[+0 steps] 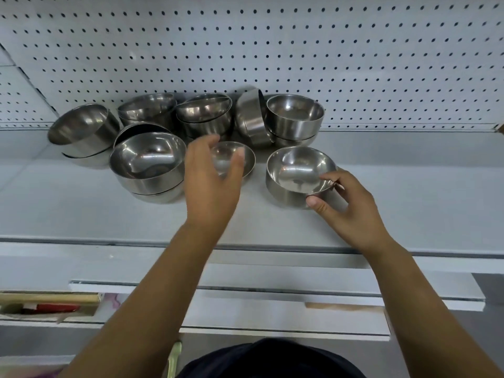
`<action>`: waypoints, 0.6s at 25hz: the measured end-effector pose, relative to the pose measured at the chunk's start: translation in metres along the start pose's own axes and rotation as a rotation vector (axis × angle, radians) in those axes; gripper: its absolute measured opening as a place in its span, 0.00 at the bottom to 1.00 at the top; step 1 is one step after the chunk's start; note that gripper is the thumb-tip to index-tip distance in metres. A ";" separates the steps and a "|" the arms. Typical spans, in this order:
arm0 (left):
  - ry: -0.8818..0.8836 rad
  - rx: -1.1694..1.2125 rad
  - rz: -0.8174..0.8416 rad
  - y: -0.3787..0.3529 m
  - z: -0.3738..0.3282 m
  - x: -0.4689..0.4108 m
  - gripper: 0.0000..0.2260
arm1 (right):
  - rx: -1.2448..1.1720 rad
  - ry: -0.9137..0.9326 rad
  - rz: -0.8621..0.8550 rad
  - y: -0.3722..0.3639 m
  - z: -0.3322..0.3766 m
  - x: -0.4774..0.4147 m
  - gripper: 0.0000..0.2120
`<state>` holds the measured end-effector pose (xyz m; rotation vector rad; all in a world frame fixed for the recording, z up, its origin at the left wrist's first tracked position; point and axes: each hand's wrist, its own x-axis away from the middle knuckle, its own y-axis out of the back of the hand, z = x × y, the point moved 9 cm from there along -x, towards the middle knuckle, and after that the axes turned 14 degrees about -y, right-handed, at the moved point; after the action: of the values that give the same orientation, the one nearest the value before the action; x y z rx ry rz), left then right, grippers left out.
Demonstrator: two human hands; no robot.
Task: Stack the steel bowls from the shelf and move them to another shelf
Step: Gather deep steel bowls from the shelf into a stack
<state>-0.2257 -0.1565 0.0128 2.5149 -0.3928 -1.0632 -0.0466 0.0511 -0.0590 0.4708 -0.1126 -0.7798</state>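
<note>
Several steel bowls sit on a grey shelf (395,186), some nested in pairs. My right hand (351,211) pinches the near rim of a front bowl (297,167), thumb on its outer wall and fingers over the edge. My left hand (212,181) hovers with fingers spread in front of a small middle bowl (245,156), which is blurred and partly hidden; I cannot tell if the fingers touch it. A large nested pair (147,162) stands to the left. One bowl (251,118) lies on its side at the back.
A white pegboard wall (272,45) backs the shelf. Lower shelf edges (272,296) step out toward me below. A wooden stick and a red item (49,306) lie on a lower shelf at the left. The shelf's right half is bare.
</note>
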 end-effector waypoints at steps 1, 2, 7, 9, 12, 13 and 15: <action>0.040 -0.007 0.052 -0.010 0.003 -0.016 0.22 | 0.011 -0.009 0.045 -0.001 -0.001 -0.003 0.31; 0.074 -0.017 0.110 -0.020 0.005 -0.029 0.23 | 0.018 -0.030 0.097 -0.003 -0.004 -0.005 0.34; 0.239 -0.061 0.288 -0.066 0.024 -0.069 0.17 | 0.014 -0.110 0.267 -0.003 -0.010 -0.018 0.60; 0.254 -0.092 0.316 -0.077 0.028 -0.077 0.21 | 0.010 -0.129 0.327 -0.009 -0.007 -0.023 0.65; 0.293 -0.135 0.338 -0.088 0.035 -0.082 0.25 | 0.043 -0.102 0.317 -0.022 -0.009 -0.025 0.69; 0.313 -0.156 0.347 -0.090 0.038 -0.083 0.27 | 0.052 -0.091 0.298 -0.023 -0.011 -0.025 0.69; 0.346 -0.179 0.340 -0.092 0.042 -0.085 0.30 | 0.059 -0.078 0.275 -0.023 -0.015 -0.027 0.68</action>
<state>-0.3035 -0.0509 -0.0026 2.3033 -0.5686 -0.4993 -0.0767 0.0617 -0.0807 0.4694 -0.2683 -0.5260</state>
